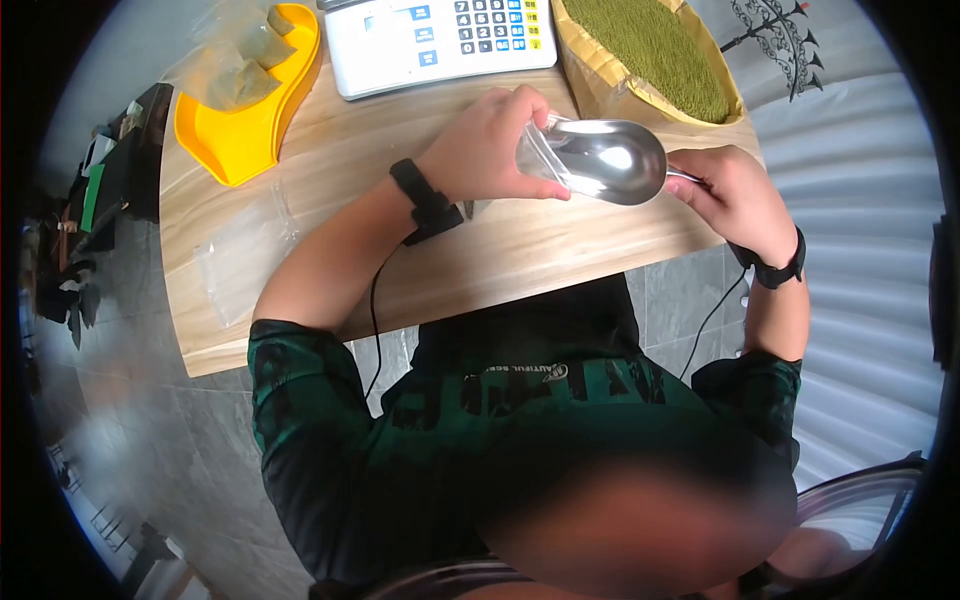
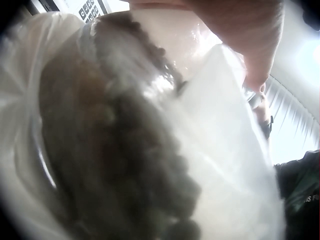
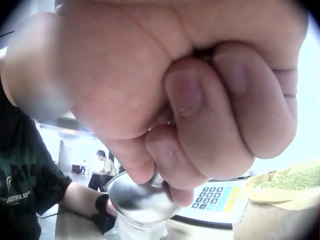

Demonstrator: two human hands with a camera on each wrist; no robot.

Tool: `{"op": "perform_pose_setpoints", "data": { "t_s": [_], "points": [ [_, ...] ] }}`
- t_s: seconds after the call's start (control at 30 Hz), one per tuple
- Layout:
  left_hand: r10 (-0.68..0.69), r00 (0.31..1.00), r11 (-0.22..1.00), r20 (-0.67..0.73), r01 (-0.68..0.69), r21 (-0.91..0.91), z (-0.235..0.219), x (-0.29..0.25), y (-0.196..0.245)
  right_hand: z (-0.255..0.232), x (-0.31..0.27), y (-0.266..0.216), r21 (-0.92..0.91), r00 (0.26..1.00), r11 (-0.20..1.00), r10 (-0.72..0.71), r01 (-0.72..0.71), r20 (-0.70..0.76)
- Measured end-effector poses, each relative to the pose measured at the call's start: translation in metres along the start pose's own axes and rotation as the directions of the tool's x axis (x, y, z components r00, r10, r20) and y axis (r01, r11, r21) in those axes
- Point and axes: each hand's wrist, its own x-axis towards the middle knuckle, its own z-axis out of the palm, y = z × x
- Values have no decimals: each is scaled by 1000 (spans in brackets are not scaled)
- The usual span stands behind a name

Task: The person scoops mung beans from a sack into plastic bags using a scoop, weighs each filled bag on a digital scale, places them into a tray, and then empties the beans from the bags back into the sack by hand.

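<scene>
In the head view the left hand pinches the mouth of a clear plastic bag between thumb and fingers. The right hand grips the handle of a metal scoop, whose front end lies in the bag's mouth; its bowl looks bare. Close to the left wrist camera, the clear bag holds dark, rounded pieces, with part of the left hand above it. From the right wrist, the right hand's curled fingers hold the scoop over the bag.
A white scale stands at the table's back, beside a paper sack of green granules. At the left are a yellow tray holding filled bags and a flat plastic bag. Seated people appear in the right wrist view's background.
</scene>
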Motion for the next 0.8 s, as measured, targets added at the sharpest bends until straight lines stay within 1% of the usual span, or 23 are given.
{"op": "perform_pose_setpoints", "data": {
  "t_s": [0.03,0.07,0.1,0.13,0.2,0.27,0.3,0.33,0.4,0.43,0.47,0.53,0.57,0.6,0.67,0.73,0.8],
  "points": [
    [11,1000,1000,-8,-11,-21,0,0,-1,-1,-5,3,3,1000,1000,5,-5,1],
    [13,1000,1000,-9,-13,-22,1,1,-3,-5,-11,9,43,996,996,85,-84,-5],
    [57,998,996,-12,-58,-70,3,2,-7,-10,-16,16,80,987,984,160,-159,-10],
    [102,995,988,-19,-103,-116,3,3,-9,-12,-20,28,74,988,985,157,-156,-12],
    [91,996,990,-10,-92,-106,0,5,-8,-11,-25,65,248,959,964,160,-100,-235],
    [79,997,991,16,-77,-110,1,4,-6,-17,-24,110,217,938,956,248,-197,-243],
    [74,997,991,18,-71,-109,1,4,-6,-25,-18,119,148,930,941,326,-303,-170],
    [70,997,992,17,-68,-106,0,5,-5,-26,-13,129,148,927,940,331,-308,-175],
    [68,997,992,19,-66,-106,0,3,-5,-23,-2,146,-18,931,949,306,-316,-198],
    [57,998,993,18,-55,-106,0,3,-6,-24,6,145,-4,935,946,320,-324,-152],
    [63,998,993,16,-61,-100,0,4,-7,-21,14,148,-6,935,947,317,-322,-160],
    [70,997,990,11,-68,-123,1,4,-7,-11,31,155,-35,945,951,301,-308,-130],
    [70,997,990,12,-68,-122,1,3,-6,-9,41,150,-57,938,940,331,-338,-100],
    [62,998,992,19,-59,-112,-1,3,-4,-3,47,147,-55,939,940,329,-335,-101],
    [59,998,995,17,-57,-81,-4,4,-2,6,62,145,-43,938,946,310,-320,-156],
    [46,999,993,19,-44,-109,-1,3,-4,7,73,142,-68,945,950,292,-304,-146],
    [61,998,994,15,-59,-93,0,3,-9,9,78,142,-88,954,954,274,-286,-124]
  ]
}}
